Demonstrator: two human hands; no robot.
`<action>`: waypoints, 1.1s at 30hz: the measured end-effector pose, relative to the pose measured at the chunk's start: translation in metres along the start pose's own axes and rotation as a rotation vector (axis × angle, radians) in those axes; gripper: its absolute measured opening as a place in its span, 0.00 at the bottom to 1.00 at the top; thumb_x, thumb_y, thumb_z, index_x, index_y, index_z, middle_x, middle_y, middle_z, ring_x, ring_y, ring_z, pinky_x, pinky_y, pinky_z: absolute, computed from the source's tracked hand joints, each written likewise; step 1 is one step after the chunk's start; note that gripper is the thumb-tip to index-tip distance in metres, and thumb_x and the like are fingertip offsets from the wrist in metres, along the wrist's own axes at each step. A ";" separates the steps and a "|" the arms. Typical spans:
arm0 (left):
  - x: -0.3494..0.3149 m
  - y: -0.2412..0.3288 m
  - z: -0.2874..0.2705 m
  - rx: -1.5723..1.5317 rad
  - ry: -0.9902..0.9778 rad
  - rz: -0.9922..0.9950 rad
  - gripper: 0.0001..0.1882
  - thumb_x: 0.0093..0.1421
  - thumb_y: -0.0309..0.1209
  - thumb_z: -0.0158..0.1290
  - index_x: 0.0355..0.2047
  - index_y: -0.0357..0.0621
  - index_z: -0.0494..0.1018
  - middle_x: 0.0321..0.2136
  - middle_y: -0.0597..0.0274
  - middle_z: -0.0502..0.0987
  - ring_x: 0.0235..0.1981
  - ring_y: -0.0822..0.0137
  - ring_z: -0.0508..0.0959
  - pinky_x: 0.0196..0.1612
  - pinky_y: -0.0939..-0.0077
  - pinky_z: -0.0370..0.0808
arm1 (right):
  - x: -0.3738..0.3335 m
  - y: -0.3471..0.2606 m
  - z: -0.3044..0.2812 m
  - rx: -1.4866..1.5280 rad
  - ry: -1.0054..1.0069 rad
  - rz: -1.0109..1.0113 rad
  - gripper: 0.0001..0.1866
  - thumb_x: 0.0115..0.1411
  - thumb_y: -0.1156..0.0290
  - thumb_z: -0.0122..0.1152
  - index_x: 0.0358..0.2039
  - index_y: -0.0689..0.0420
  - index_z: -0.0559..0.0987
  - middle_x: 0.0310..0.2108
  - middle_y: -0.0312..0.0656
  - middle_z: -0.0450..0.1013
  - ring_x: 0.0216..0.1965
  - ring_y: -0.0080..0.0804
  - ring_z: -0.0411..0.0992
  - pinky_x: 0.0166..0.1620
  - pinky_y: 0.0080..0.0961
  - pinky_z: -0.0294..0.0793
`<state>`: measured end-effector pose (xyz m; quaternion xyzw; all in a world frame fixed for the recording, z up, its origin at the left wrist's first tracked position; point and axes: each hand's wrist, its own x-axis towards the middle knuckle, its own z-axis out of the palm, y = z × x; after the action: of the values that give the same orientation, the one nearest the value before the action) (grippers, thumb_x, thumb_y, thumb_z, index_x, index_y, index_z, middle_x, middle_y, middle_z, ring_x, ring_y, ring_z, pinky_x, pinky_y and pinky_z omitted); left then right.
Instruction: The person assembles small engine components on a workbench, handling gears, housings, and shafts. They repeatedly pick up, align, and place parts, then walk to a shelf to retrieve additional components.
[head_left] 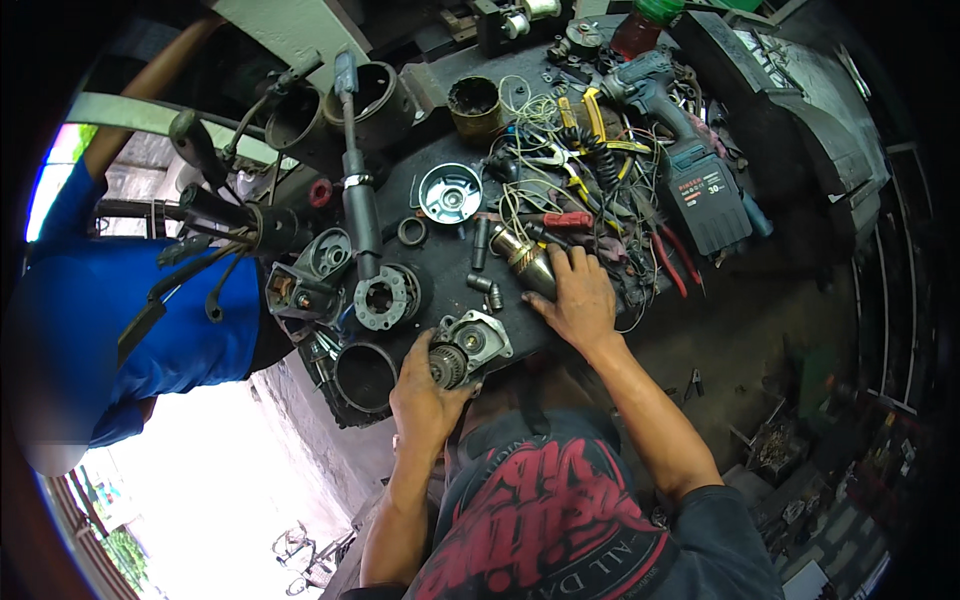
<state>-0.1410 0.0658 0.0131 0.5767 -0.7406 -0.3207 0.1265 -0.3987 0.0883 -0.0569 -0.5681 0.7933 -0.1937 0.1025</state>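
On my feed, the left hand point(422, 392) is closed around a cast-metal housing point(488, 342), dull grey with a lobed flange, at the bench's near edge; a toothed gear point(448, 366) shows by its fingers. The right hand point(583, 300) lies across the near end of a smooth, shiny metal cylinder point(527, 262), thumb to one side (from here I can't tell whether it grips or merely rests). Between the hands I see a short dark elbow-shaped piece point(486, 290). Farther back sit a bright, shallow round cup point(450, 193) and a springy tangle of thin pale wires point(535, 110) near yellow-handled pliers point(594, 115).
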 end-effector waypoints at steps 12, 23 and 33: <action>-0.003 -0.005 -0.001 0.142 0.025 0.172 0.40 0.48 0.47 0.77 0.55 0.37 0.77 0.51 0.44 0.83 0.49 0.47 0.85 0.51 0.60 0.82 | -0.048 -0.048 -0.030 0.359 -0.324 -0.427 0.57 0.45 0.62 0.82 0.74 0.54 0.62 0.69 0.54 0.63 0.70 0.56 0.63 0.69 0.49 0.64; -0.004 0.008 -0.060 -0.565 0.147 -0.141 0.27 0.51 0.34 0.78 0.49 0.36 0.82 0.38 0.58 0.86 0.38 0.69 0.84 0.44 0.73 0.84 | -0.041 -0.054 0.011 0.304 -0.290 -0.380 0.50 0.41 0.61 0.85 0.66 0.55 0.73 0.53 0.47 0.73 0.53 0.48 0.72 0.58 0.41 0.71; -0.028 -0.063 -0.101 -1.248 0.256 -0.305 0.31 0.60 0.44 0.72 0.53 0.30 0.78 0.44 0.52 0.82 0.41 0.63 0.84 0.50 0.65 0.84 | -0.039 -0.080 0.024 0.309 -0.051 -0.252 0.47 0.41 0.68 0.81 0.65 0.56 0.73 0.54 0.49 0.71 0.56 0.55 0.70 0.61 0.49 0.68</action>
<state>-0.0277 0.0504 0.0558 0.5273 -0.3044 -0.6335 0.4775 -0.3073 0.0984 -0.0466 -0.6449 0.6741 -0.3100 0.1832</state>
